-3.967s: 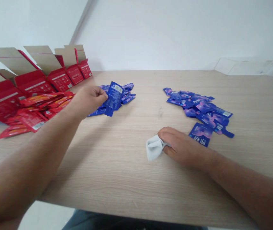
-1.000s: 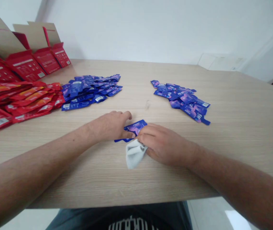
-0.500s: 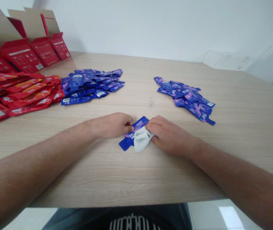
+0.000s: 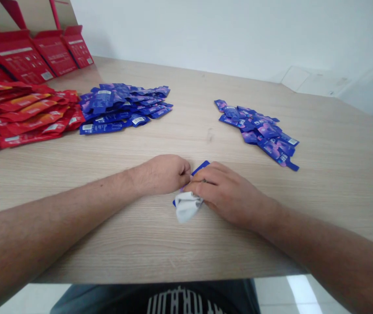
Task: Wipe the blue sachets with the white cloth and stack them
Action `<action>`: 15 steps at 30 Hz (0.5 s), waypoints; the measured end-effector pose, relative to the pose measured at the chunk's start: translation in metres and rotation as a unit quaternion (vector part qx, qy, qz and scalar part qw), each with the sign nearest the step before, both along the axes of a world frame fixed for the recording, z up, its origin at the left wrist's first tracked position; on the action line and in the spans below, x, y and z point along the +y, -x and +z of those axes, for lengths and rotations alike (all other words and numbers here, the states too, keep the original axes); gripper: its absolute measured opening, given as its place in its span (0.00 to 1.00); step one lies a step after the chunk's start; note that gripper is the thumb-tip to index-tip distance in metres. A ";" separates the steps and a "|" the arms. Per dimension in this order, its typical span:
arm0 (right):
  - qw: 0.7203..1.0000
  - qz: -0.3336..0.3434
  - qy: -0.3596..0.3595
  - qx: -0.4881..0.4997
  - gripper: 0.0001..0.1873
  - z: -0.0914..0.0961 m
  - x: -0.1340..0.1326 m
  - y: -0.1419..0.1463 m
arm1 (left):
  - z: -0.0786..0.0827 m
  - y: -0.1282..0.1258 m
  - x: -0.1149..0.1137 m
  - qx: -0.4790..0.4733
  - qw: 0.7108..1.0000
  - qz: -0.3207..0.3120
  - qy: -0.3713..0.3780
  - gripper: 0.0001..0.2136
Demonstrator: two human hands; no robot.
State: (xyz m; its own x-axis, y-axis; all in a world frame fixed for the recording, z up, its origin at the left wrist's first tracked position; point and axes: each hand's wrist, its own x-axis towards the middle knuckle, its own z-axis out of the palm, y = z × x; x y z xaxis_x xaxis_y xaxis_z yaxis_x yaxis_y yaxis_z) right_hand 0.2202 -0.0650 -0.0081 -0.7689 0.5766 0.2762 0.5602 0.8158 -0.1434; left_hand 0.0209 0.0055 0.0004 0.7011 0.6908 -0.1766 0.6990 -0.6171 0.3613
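The left fingers (image 4: 185, 173) are curled tight against a blue sachet (image 4: 201, 166), and it looks pinched by its edge, though the fingertips are partly hidden. The right fingers (image 4: 202, 185) are clenched on a crumpled white cloth (image 4: 186, 207), which is pressed down onto the sachet. Not much of the packet can be seen, just a corner at the top and a bit at the lower left. So the sachet is sitting right between the left hand (image 4: 162, 174) and the right hand (image 4: 225, 194), with the cloth being worked against it.

All this is happening on a wood-grain surface (image 4: 238, 257), near the edge closest to the body. Farther out, a blue pile (image 4: 124, 109) is seen ahead and to the left, with a purple-blue pile (image 4: 254, 128) to the right. A heap of red sachets (image 4: 25, 109) and open red boxes (image 4: 19, 56) are off at the far left. Going by the grip, the cloth would have to be lifted before the sachet's face could be checked.
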 end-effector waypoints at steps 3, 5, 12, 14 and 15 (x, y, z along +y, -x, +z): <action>0.998 0.056 0.008 -0.028 0.13 0.001 0.002 -0.003 | 0.000 0.001 0.001 0.003 1.000 -0.013 0.003 0.11; 1.000 0.017 -0.005 -0.022 0.13 0.001 0.011 -0.013 | -0.001 0.002 0.001 0.007 1.000 -0.014 0.001 0.11; 1.000 0.012 0.001 -0.001 0.12 0.001 0.009 -0.012 | -0.002 0.001 -0.003 0.001 1.000 -0.026 -0.016 0.12; 0.997 0.073 0.019 -0.027 0.13 0.003 0.005 -0.009 | -0.003 0.001 -0.003 -0.004 0.998 -0.052 -0.018 0.11; 0.996 0.082 0.020 -0.032 0.13 0.003 0.006 -0.010 | -0.003 0.001 -0.003 -0.007 0.998 -0.062 -0.021 0.11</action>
